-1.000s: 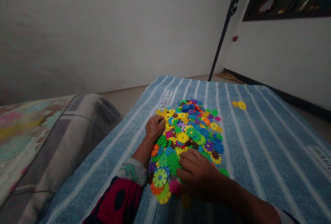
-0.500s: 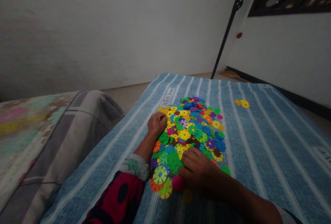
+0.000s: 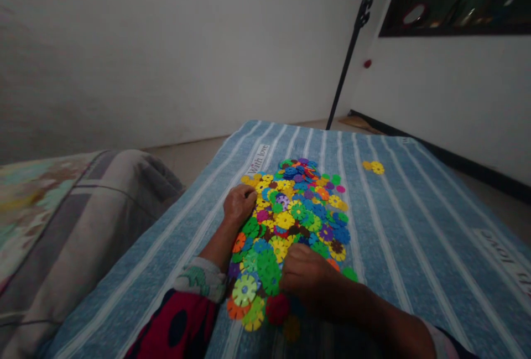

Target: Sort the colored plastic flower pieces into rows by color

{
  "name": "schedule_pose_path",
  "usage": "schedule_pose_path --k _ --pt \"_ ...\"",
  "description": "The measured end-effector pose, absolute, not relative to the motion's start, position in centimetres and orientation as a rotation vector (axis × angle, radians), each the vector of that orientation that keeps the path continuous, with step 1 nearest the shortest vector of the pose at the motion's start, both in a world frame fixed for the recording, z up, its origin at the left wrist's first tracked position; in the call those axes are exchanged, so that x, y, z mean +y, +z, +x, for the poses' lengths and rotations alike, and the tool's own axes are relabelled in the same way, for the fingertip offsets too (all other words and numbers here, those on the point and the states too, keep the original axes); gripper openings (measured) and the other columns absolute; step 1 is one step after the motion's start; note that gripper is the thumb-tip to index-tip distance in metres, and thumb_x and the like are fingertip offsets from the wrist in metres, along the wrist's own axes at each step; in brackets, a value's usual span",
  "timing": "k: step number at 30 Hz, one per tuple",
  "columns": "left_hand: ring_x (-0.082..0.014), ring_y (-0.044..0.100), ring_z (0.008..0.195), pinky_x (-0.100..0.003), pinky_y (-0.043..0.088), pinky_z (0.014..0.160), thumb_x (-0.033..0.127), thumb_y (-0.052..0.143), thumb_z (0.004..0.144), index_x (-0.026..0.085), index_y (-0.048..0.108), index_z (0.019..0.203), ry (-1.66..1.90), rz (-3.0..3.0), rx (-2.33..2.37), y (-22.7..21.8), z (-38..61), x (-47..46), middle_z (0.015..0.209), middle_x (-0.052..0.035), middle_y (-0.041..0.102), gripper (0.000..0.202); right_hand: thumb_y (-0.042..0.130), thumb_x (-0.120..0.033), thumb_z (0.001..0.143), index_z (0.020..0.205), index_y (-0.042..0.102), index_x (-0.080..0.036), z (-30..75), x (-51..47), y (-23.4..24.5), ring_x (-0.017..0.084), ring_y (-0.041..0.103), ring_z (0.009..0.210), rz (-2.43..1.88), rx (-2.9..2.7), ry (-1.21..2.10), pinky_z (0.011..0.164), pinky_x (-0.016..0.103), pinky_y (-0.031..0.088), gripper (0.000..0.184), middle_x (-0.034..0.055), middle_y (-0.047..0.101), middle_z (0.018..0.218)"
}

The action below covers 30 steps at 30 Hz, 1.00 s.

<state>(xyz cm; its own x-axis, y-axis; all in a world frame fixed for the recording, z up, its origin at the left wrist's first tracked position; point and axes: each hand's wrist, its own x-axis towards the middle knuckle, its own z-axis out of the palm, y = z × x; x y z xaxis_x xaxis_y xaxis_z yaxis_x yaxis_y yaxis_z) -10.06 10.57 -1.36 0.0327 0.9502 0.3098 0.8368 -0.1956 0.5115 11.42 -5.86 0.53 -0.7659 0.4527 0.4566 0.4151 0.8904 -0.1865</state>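
Against left hand (image 3: 238,204), under right hand (image 3: 307,277), discs (image 3: 295,211)

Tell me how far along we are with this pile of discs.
Done: only two yellow discs lie apart, far right on the striped cloth. In hand: the left hand rests on the left edge of the pile, the right hand on its near end, fingers curled; whether either grip holds a disc is unclear. Left: nearly the whole pile, colours mixed, lies in one heap.
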Motion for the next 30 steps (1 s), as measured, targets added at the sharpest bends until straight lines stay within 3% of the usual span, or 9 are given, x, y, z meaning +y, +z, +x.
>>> schedule_pose_path --k 7,14,18,22,30 --pt "-0.0193 0.064 0.087 -0.029 0.047 0.08 0.027 0.048 0.078 0.02 0.072 0.077 0.899 2.121 1.888 -1.7 -9.6 10.3 0.089 -0.0051 0.072 0.025 0.039 -0.016 0.097 0.073 0.054 -0.019 11.3 -5.3 0.5 0.015 0.047 0.072 -0.616 -2.412 0.334 0.068 0.03 0.035 0.029 0.0021 0.053 0.069" --pt "-0.0194 0.064 0.087 -0.029 0.047 0.079 0.025 0.051 0.078 0.019 0.073 0.079 0.893 2.096 1.906 -1.9 -9.4 10.2 0.09 -0.0052 0.072 0.023 0.041 -0.017 0.096 0.077 0.058 -0.019 10.0 -5.2 0.3 0.016 0.049 0.075 -0.602 -2.398 0.241 0.073 0.031 0.04 0.025 0.003 0.056 0.071" --pt "-0.0193 0.063 0.087 -0.03 0.047 0.08 0.025 0.051 0.078 0.019 0.073 0.08 0.887 2.082 1.912 -1.9 -9.3 10.1 0.091 -0.0055 0.072 0.023 0.051 -0.025 0.094 0.092 0.062 -0.016 10.4 -5.4 0.8 0.022 0.055 0.097 -0.664 -2.476 0.193 0.085 0.038 0.044 0.014 0.0094 0.064 0.093" --pt "-0.0198 0.063 0.087 -0.03 0.047 0.079 0.025 0.052 0.078 0.018 0.073 0.081 0.873 2.08 1.926 -2.0 -9.2 10.1 0.09 -0.0056 0.072 0.023 0.062 -0.036 0.088 0.109 0.061 -0.016 11.3 -5.3 0.6 0.031 0.048 0.124 -0.656 -2.543 0.077 0.1 0.048 0.04 0.029 0.0163 0.062 0.12" --pt "-0.0198 0.063 0.087 -0.03 0.047 0.078 0.025 0.051 0.078 0.019 0.074 0.081 0.875 2.076 1.919 -1.9 -9.1 10.0 0.091 -0.0051 0.072 0.023 0.066 -0.03 0.085 0.099 0.063 -0.018 12.4 -4.8 -0.9 0.033 0.043 0.133 -0.704 -2.627 0.065 0.104 0.053 0.038 0.019 0.0165 0.058 0.131"
